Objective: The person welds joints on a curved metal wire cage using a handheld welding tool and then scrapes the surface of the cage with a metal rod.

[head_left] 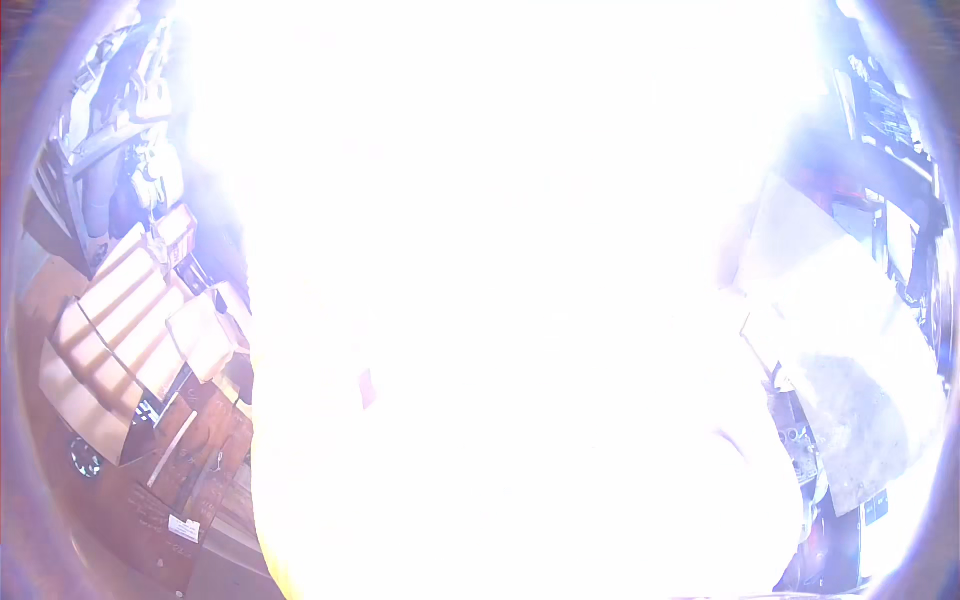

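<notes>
White glare fills the whole middle of the head view and hides whatever lies there. Neither my left hand nor my right hand can be made out, so what they hold or touch is hidden. Along the left edge of the glare runs a thin yellow rim point(268, 560) of something I cannot name. A faint pinkish patch point(367, 389) shows inside the white, too washed out to tell its kind.
At left, pale box-like blocks point(130, 320) lie in rows above a reddish-brown surface point(130, 520) with a small white label point(184, 527). A large pale grey sheet or panel point(860, 420) stands at right, beside dark metal-looking parts point(797, 440). Cluttered shapes fill both upper sides.
</notes>
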A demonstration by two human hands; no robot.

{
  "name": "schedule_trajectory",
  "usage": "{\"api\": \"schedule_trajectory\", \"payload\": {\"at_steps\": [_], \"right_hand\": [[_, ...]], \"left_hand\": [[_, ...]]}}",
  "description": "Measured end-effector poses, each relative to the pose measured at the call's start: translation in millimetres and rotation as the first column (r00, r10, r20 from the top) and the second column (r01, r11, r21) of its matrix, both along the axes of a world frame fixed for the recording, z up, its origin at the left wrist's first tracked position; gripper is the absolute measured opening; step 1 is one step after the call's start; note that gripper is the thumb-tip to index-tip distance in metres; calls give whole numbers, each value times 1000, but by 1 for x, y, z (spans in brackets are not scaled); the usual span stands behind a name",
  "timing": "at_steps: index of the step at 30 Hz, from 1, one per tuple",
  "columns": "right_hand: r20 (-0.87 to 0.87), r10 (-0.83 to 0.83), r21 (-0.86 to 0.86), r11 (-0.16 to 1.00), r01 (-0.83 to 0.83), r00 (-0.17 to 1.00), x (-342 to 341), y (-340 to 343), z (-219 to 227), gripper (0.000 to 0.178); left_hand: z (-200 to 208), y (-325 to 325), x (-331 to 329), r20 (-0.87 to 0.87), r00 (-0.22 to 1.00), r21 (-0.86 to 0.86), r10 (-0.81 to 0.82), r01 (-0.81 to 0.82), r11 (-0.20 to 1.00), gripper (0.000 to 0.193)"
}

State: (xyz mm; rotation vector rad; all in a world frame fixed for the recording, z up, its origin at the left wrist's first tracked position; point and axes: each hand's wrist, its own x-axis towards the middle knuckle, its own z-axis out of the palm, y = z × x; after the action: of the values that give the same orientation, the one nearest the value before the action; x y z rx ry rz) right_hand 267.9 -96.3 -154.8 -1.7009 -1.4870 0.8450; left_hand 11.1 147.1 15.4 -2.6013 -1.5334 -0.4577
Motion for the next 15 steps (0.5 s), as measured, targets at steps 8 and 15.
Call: {"api": "schedule_trajectory", "payload": {"at_steps": [8,15], "right_hand": [[-302,-73,84,991,103,950,0,8,10,62],[-350,-99,139,978,156,931,1,11,15,56]], "left_hand": [[-14,7,-6,-86,986,149,-143,155,977,22],[-6,4,5,54,998,-45,-35,37,998,25]]}}
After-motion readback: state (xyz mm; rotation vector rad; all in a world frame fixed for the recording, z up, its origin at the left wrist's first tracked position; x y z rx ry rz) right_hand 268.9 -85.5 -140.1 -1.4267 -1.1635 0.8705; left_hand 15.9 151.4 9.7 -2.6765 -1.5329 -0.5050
